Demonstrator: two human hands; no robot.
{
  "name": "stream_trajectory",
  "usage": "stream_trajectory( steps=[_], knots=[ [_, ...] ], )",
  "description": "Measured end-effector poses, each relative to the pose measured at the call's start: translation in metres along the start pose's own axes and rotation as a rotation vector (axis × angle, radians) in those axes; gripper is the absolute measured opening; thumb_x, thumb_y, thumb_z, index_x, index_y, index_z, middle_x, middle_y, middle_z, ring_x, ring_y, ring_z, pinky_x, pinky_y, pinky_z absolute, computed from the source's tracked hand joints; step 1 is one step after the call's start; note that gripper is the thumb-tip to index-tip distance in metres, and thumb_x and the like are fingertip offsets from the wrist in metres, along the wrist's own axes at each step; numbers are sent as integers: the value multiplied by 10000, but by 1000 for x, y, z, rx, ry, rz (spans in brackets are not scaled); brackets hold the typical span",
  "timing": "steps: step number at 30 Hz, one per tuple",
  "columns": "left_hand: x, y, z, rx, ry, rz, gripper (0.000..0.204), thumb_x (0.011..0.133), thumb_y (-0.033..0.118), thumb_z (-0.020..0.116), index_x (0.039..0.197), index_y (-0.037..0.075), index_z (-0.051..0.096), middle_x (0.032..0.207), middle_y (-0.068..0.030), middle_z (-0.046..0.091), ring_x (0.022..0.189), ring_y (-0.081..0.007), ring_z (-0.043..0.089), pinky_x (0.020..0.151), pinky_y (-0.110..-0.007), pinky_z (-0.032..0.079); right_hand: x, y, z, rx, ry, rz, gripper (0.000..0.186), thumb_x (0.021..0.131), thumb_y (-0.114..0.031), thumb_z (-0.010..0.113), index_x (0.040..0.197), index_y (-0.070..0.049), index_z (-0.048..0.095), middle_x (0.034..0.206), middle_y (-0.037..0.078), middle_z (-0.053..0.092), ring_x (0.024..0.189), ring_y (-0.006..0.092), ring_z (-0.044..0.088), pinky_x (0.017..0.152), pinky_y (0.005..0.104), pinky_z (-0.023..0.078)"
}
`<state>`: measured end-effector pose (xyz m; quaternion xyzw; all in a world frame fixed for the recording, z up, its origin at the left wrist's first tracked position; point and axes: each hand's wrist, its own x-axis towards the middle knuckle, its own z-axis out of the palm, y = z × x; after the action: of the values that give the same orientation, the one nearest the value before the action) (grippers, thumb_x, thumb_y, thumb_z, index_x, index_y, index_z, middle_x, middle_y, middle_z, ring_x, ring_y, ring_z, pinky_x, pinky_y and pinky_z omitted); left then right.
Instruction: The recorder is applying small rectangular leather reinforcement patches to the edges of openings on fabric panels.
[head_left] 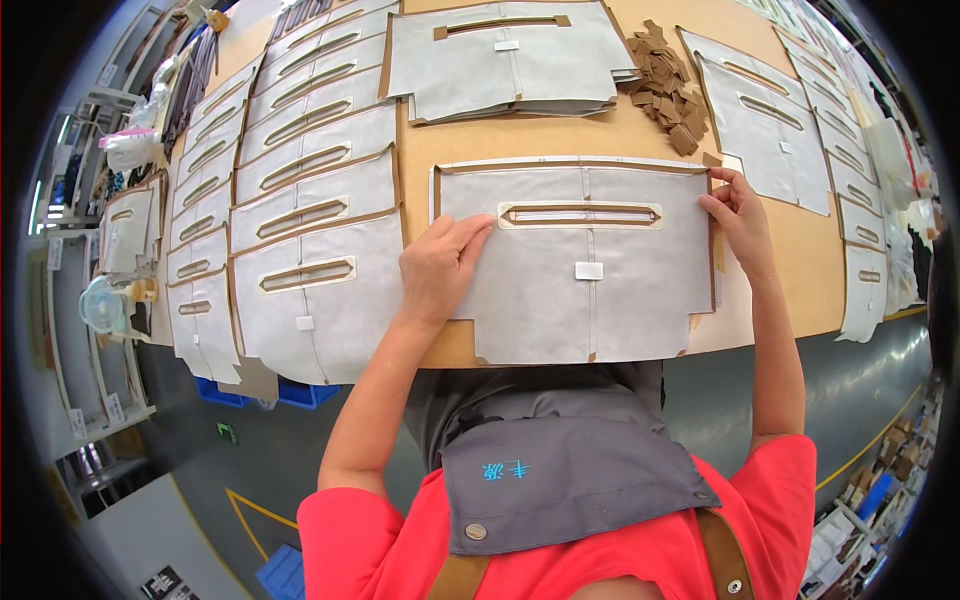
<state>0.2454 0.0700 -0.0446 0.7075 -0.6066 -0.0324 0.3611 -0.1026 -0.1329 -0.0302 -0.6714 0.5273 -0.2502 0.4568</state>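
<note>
A flat grey panel (540,310) with brown edging lies before me at the table's front edge. It looks like leather or fabric, with a long framed slot (581,216) across its upper part and a small white label (589,271) on its centre seam. My left hand (437,268) rests on the panel's left side, fingers closed, their tips near the slot's left end; whether anything is in them is hidden. At the upper right corner, my right hand (741,222) pinches the panel's brown edge between thumb and fingers. A pale strip shows along the top edge behind the panel.
Overlapping rows of similar slotted panels (325,249) cover the table's left side, with more panels (765,125) at right. Beyond mine lies a stack of grey panels (500,70). Beside it is a heap of small brown pieces (665,85). Blue bins (305,392) sit below the table.
</note>
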Motion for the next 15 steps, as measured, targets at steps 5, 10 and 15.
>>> stream_trajectory(
  steps=[5, 10, 15],
  knots=[
    [0, -2, 4, 56, -20, 62, 156, 871, 126, 737, 1018, 163, 772, 638, -48, 486, 537, -207, 501, 502, -352, 424, 1, 4, -3, -15, 18, 10, 411, 919, -78, 678, 1304, -13, 549, 817, -12, 594, 763, 67, 559, 709, 229, 467],
    [-3, -3, 4, 140, -30, 149, 205, 844, 95, 755, 1034, 172, 775, 620, -45, 441, 527, -200, 485, 471, -343, 406, 0, 1, 0, -82, 37, 0, 405, 913, -75, 681, 1296, -16, 564, 803, -25, 565, 753, 62, 525, 706, 218, 449],
    [-2, -1, 4, 162, -24, 166, 246, 829, 73, 761, 1055, 169, 775, 622, -44, 428, 518, -196, 473, 466, -340, 398, -2, -2, 2, -80, 56, -14, 404, 900, -69, 691, 1286, -26, 578, 815, -28, 556, 743, 68, 513, 698, 218, 446]
  ],
)
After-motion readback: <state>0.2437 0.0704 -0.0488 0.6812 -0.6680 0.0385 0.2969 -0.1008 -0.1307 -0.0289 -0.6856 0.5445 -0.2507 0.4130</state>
